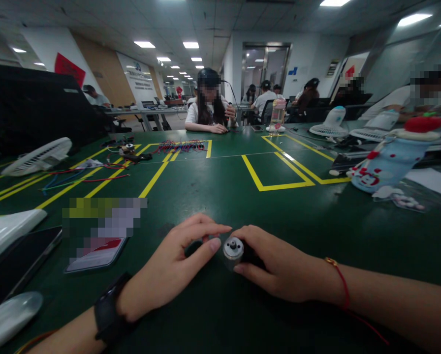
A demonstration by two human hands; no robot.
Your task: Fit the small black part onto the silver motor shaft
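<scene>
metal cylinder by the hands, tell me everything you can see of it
The metal cylinder is silver-grey, perhaps a small motor. Its round end faces up, with a central stub and small dark holes beside it. It is roughly upright, its side gripped by the right hand; whether it rests on the table is unclear. The left hand is close by, seemingly not touching.

My head-worn camera looks forward and down across the green table (191,191), with my left hand (169,263) and right hand (283,265) close at lower centre, the ceiling (220,19) distant up top.
</scene>
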